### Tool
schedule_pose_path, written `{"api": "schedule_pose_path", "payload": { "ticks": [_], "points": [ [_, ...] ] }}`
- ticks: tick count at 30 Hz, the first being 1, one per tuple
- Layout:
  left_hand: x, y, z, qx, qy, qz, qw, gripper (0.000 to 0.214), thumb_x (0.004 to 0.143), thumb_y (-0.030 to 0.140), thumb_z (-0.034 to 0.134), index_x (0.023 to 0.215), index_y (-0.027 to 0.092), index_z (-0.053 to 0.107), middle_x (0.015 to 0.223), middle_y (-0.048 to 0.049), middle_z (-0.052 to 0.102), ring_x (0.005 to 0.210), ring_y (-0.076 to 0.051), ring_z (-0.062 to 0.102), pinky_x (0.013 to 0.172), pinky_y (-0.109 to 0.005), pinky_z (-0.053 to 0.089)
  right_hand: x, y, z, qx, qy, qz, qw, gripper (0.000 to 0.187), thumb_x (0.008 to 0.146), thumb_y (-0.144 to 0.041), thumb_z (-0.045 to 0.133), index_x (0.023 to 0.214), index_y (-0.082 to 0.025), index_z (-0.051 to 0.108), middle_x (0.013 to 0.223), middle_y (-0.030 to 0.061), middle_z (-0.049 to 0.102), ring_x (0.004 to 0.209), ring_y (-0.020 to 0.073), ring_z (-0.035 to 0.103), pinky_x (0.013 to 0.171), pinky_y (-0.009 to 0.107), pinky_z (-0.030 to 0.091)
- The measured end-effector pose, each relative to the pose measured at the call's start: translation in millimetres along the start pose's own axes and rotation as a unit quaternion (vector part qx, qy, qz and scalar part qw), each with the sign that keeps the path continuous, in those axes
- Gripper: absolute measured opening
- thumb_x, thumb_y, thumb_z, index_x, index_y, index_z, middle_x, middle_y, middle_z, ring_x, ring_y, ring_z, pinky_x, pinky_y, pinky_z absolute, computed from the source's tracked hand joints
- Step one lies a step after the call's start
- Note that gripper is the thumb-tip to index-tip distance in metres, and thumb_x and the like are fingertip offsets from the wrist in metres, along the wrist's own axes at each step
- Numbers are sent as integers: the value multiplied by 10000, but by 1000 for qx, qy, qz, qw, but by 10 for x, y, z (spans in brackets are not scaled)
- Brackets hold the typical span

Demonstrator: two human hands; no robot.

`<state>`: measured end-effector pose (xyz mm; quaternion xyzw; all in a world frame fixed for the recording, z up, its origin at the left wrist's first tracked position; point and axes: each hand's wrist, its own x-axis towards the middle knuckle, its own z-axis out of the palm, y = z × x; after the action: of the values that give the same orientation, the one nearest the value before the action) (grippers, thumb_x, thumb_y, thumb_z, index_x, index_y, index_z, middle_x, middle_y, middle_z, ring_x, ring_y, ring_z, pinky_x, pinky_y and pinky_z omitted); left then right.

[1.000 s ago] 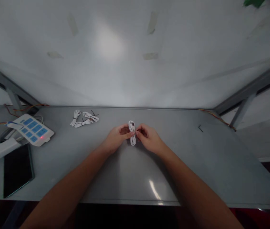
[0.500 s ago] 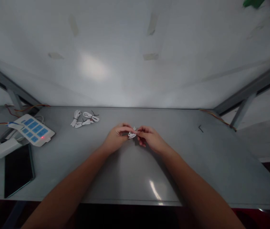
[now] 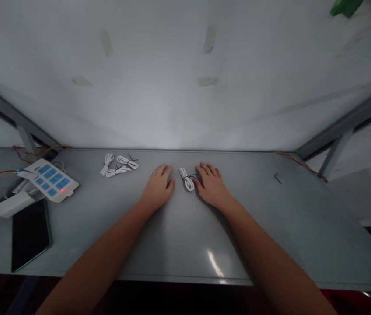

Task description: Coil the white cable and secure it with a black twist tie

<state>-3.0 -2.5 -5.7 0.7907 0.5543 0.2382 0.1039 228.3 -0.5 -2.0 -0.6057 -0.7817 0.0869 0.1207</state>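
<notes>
A white cable point(image 3: 187, 179), coiled and bound with a dark twist tie, lies on the grey table point(image 3: 179, 245) between my hands. My left hand point(image 3: 158, 187) rests palm down to the left of the coil, fingers stretched out and holding nothing. On the other side my right hand point(image 3: 211, 184) also lies flat and open, its thumb close to the loose end of the tie; whether they touch I cannot tell. Several more white cable bundles point(image 3: 117, 170) with dark ties lie grouped to the left, toward the back edge.
At the left are a power strip point(image 3: 50, 179) with blue sockets and a lit red light, a white adapter point(image 3: 14, 204) and a dark tablet point(image 3: 31, 234). A small black bent piece point(image 3: 278, 178) lies at the right. A pale panel point(image 3: 179, 109) rises behind the table.
Both hands have let go of the white cable and moved apart, now flat on the table. The coil lies between them. The view has shifted slightly.
</notes>
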Motion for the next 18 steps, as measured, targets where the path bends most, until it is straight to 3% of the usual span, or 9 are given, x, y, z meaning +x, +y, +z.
{"api": "schedule_pose_path", "payload": {
  "ticks": [5,12,18],
  "points": [
    [-30,-9,38,67,-10,-8,998,505,1014,350,457,1457,123,541,1540,-221,480,1465,-368,407,1232,-578,279,-30,26,-15,-49,-17,19,998,656,1041,-515,372,1588,-156,417,1695,165,295,1558,411,250,1250,595,183],
    [-35,11,40,78,-18,-9,997,522,1020,351,435,1471,103,526,1552,-240,469,1468,-377,404,1228,-577,275,-27,15,-21,-60,-22,18,998,669,1047,-521,338,1598,-147,401,1693,179,292,1561,413,244,1252,608,176],
    [-40,4,52,73,-1,-8,997,497,1012,360,457,1457,156,539,1541,-206,492,1457,-363,419,1222,-566,292,-32,12,-23,-67,-25,16,997,677,1045,-524,331,1605,-148,388,1695,181,285,1563,412,237,1252,608,172]
  ]
}}
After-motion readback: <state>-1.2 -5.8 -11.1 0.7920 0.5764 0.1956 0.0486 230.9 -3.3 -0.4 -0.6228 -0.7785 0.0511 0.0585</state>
